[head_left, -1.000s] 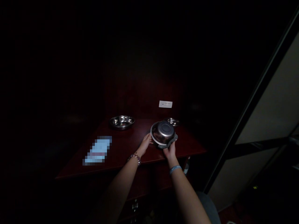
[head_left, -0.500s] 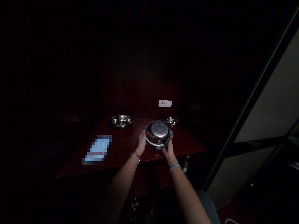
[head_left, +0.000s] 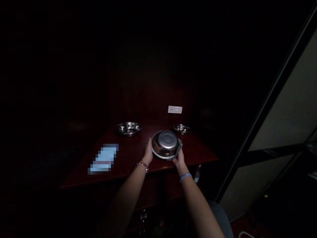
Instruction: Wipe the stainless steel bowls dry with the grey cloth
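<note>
Between my two hands is a shiny metal bowl point(head_left: 165, 142), bottom side up, over the front part of the dark red desk point(head_left: 131, 155). My left hand point(head_left: 148, 152) grips its left rim. On the right side, my right hand point(head_left: 180, 158) holds the rim with a grey cloth point(head_left: 177, 152) pressed against it. Fingertips of both hands are partly hidden by the bowl. Behind it to the right stands a small metal bowl point(head_left: 181, 129), upright. A wider metal bowl point(head_left: 128, 129) sits upright at the back left.
A blurred-out pale blue item point(head_left: 104, 159) lies on the desk's left side. A white socket plate point(head_left: 175, 109) is on the back wall. Under the desk's right edge a bottle point(head_left: 197, 174) shows. Drawers with a metal handle point(head_left: 143, 215) are below. A pale panel rises at the right.
The held bowl has shifted slightly left and down, with its tilt a little changed. Both hands stay on it, and the two other bowls have not moved.
</note>
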`<act>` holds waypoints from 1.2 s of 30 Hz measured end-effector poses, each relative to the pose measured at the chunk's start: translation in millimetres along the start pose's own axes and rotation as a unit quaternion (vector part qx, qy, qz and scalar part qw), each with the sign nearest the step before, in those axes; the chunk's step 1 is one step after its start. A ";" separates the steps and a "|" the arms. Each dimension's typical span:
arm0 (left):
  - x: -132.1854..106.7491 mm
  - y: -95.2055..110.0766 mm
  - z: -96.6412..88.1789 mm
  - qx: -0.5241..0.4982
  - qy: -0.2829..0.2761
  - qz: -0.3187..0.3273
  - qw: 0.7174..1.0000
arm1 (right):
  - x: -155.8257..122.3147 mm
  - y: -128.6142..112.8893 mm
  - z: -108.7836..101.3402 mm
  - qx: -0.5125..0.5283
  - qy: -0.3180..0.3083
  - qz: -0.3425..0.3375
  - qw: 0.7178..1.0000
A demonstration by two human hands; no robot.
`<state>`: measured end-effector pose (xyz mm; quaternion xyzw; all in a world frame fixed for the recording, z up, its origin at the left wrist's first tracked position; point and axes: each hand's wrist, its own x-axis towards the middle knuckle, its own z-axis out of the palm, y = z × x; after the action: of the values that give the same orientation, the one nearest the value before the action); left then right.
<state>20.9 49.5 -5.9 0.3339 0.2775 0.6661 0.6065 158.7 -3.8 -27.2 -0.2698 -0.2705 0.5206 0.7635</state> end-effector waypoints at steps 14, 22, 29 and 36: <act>-16.7 -0.5 2.0 0.125 -0.105 0.027 0.986 | 2.4 -1.3 -0.4 0.017 -0.006 -0.035 0.999; -3.1 -5.1 -3.2 0.133 0.004 0.067 0.989 | -4.1 -2.8 7.8 0.018 -0.028 -0.005 0.999; -1.6 -4.7 -3.1 0.113 0.027 0.044 0.992 | -2.5 -0.9 0.7 0.005 -0.003 -0.004 1.000; -2.8 -5.5 -3.1 0.097 0.018 0.067 0.993 | 3.1 2.9 -6.7 -0.012 -0.013 -0.014 1.000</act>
<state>22.1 47.4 -12.3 0.3973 0.3283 0.6812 0.5199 162.4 -0.9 -33.5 -0.2684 -0.2900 0.5102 0.7639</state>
